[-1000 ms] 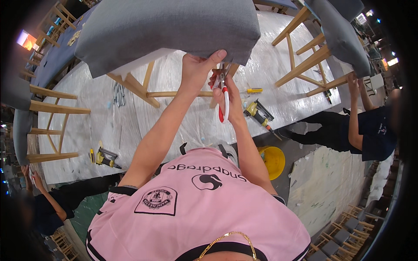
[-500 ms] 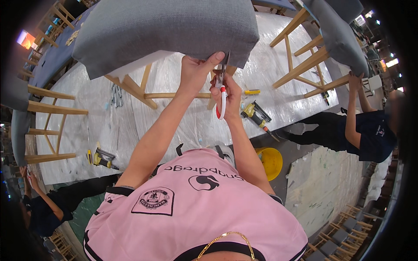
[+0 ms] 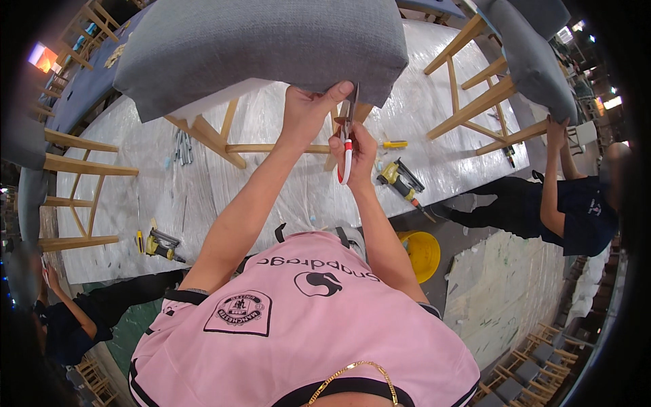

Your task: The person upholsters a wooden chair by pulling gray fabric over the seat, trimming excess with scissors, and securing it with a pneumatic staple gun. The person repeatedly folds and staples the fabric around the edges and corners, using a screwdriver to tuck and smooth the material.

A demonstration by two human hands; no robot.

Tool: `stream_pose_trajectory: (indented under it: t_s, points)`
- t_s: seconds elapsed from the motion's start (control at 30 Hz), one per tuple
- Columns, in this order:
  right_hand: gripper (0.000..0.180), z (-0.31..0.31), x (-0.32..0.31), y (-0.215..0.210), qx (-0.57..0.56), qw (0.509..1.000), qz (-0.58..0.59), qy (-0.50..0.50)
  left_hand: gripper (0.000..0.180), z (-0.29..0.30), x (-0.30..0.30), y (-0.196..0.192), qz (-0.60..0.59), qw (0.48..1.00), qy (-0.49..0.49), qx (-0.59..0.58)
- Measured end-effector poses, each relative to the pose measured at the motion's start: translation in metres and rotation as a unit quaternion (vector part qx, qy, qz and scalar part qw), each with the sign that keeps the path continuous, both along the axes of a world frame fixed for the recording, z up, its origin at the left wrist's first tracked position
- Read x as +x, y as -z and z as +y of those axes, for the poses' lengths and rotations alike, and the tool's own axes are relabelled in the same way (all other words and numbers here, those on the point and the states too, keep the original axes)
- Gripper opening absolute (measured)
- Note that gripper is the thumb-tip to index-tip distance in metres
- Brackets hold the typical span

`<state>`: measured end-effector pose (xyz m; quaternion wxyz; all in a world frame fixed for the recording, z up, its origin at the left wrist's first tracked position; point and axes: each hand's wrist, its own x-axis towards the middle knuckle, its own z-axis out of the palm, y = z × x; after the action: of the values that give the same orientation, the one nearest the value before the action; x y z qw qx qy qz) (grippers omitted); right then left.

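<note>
Plastic-wrapped counter (image 3: 203,184) has a grey chair (image 3: 261,44) standing on it, metal rods (image 3: 183,148) left of its legs (image 3: 215,144), nail gun (image 3: 399,176) right.

1. In the grip, scissors (image 3: 348,145): metal blades (image 3: 354,102), glossy plastic handles (image 3: 348,163)!
2. Above it, matt woven seat cloth (image 3: 264,47)!
3. Left, smooth wooden chair leg (image 3: 215,141)!
4. And beneath, glossy, crinkled plastic sheeting (image 3: 203,197)!

Grey seat (image 3: 264,47) partly out of frame

- scissors (image 3: 348,146): red-and-white handles, metal blades pointing up, at chair's lower fabric edge
- chair (image 3: 261,51): grey padded cover, white material showing underneath, wooden legs
</note>
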<state>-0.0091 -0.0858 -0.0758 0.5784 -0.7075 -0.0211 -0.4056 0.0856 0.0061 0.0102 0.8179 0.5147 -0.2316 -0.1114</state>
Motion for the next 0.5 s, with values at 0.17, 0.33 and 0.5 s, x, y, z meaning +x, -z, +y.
stream_pose_trajectory:
  t_s: [0.17,0.33,0.5]
  points:
    - [0.036,-0.001,-0.010,0.008,0.012,0.998,0.065,-0.005,0.030,-0.003,-0.002,-0.002,0.003,1.000,-0.008,-0.008]
    - [0.031,0.001,-0.036,0.031,-0.007,0.994,0.113,0.011,0.038,0.001,0.002,0.002,-0.008,0.999,-0.004,0.048]
    - [0.034,-0.010,-0.094,0.136,0.000,0.958,0.278,0.070,0.049,0.049,-0.002,0.006,-0.144,0.951,-0.028,0.272]
